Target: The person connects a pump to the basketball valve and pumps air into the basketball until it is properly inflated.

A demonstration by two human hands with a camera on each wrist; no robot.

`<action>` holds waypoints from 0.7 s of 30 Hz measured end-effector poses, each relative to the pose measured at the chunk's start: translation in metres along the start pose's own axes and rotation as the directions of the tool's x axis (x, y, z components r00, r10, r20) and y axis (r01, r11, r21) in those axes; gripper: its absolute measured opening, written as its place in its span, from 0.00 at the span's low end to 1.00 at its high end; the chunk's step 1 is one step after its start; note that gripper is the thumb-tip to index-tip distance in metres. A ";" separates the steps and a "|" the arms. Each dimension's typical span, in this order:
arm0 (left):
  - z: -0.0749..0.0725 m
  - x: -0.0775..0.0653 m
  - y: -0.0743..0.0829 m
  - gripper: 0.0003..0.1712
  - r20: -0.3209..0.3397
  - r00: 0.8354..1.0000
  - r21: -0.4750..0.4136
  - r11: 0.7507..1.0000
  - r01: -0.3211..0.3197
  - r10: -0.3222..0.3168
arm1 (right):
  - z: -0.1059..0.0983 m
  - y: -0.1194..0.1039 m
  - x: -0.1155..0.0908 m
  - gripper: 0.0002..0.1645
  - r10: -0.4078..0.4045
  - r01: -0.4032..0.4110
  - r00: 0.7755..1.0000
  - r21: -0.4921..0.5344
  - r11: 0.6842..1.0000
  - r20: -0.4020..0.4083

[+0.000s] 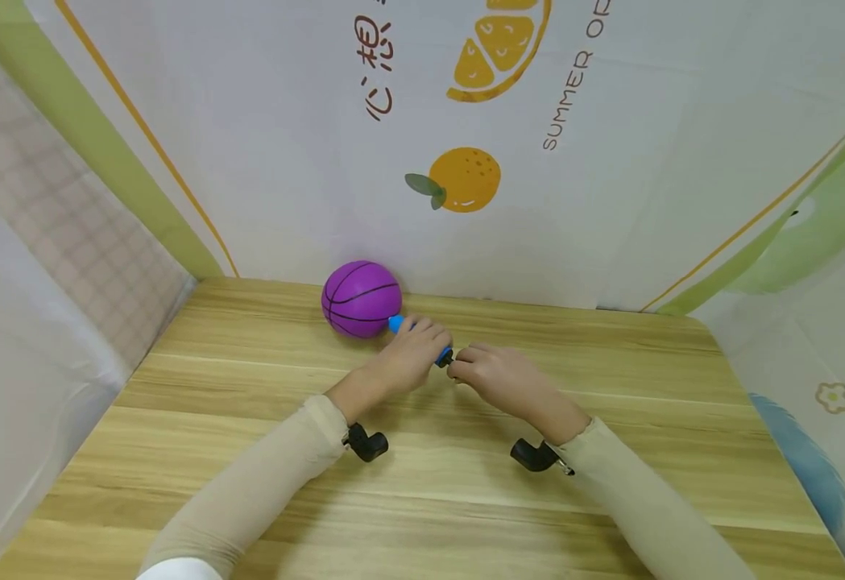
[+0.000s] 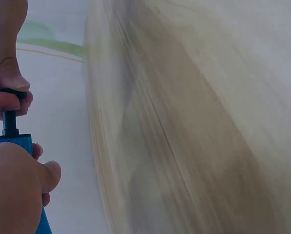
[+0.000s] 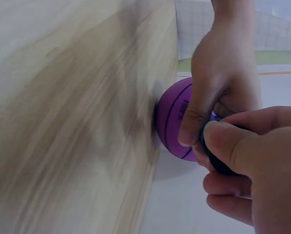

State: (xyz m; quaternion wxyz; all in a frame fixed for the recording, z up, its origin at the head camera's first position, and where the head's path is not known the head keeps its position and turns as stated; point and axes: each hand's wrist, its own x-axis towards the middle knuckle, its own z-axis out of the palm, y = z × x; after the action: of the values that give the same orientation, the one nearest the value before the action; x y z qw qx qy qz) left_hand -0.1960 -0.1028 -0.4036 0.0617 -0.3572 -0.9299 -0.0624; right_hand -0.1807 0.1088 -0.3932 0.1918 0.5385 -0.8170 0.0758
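Note:
My left hand (image 1: 411, 357) grips the blue barrel of a small hand pump (image 2: 22, 141), fingers wrapped round it. The pump's blue end (image 1: 395, 323) points at the purple ball (image 1: 359, 294), overlapping its lower right edge in the head view. With thumb and fingers, my right hand (image 1: 502, 377) pinches the black handle (image 2: 11, 91) at the other end. A short length of black rod (image 2: 9, 122) shows between handle and barrel in the left wrist view. The ball has black basketball lines and rests on the table; most of the barrel is hidden by my left hand.
The wood-grain table (image 1: 422, 499) reaches back to a white cloth (image 1: 284, 161) printed with oranges and lettering. More cloth hangs at both sides. A black camera mount (image 1: 369, 445) sits at the left wrist, another mount (image 1: 534, 456) at the right.

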 end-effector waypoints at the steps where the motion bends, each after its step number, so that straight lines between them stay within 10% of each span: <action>1: 0.000 0.000 0.000 0.20 -0.005 1.000 0.002 1.000 -0.001 0.001 | 0.001 0.001 0.000 0.06 0.002 -0.002 1.000 -0.002 1.000 0.001; 17: -0.002 0.000 -0.012 0.21 -0.017 1.000 0.027 1.000 0.009 -0.009 | -0.013 0.001 -0.039 0.03 -0.074 0.085 0.987 0.065 0.994 -0.144; 21: -0.005 -0.001 -0.015 0.21 -0.030 0.999 0.030 0.999 0.015 -0.014 | -0.022 0.000 -0.054 0.24 -0.071 0.079 0.987 0.053 0.995 -0.147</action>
State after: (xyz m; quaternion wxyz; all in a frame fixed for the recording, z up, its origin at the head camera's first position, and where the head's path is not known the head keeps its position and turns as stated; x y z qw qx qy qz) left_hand -0.2047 -0.1152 -0.4000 0.0806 -0.3485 -0.9323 -0.0541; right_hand -0.1570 0.1621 -0.3948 0.2373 0.5674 -0.7775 0.1316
